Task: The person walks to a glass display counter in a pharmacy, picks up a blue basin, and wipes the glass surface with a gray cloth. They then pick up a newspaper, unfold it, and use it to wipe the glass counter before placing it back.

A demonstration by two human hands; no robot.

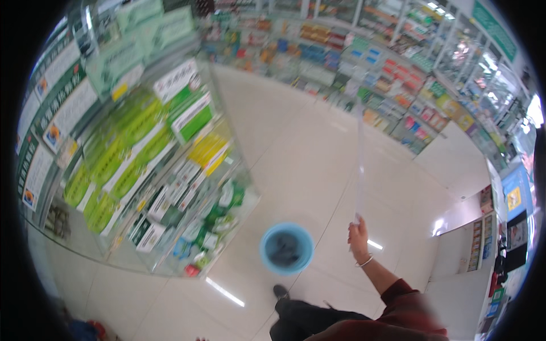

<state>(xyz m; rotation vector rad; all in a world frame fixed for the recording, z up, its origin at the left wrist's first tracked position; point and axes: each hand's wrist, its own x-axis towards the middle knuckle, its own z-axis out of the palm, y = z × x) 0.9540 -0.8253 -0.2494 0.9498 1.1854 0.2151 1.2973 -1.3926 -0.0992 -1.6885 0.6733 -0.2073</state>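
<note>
My right hand point(358, 238), with a pale bracelet at the wrist, is closed around one end of a long, thin, whitish rod point(361, 166). The rod reaches away from me over the floor towards the far shelves; its far end is blurred. Left of this hand, a light blue plastic bucket point(265, 247) stands on the tiled floor, with something dark inside that I cannot make out. At the bottom edge only the fingertips of what appears to be my left hand point(202, 339) show, and the rest is cut off.
A glass display case point(251, 200) full of green and yellow boxes stands at left. Stocked shelves point(328, 64) curve along the far side. A white counter point(458, 157) is at right. My dark shoe point(280, 291) is just below the bucket. A blue and red object point(87, 330) lies at bottom left.
</note>
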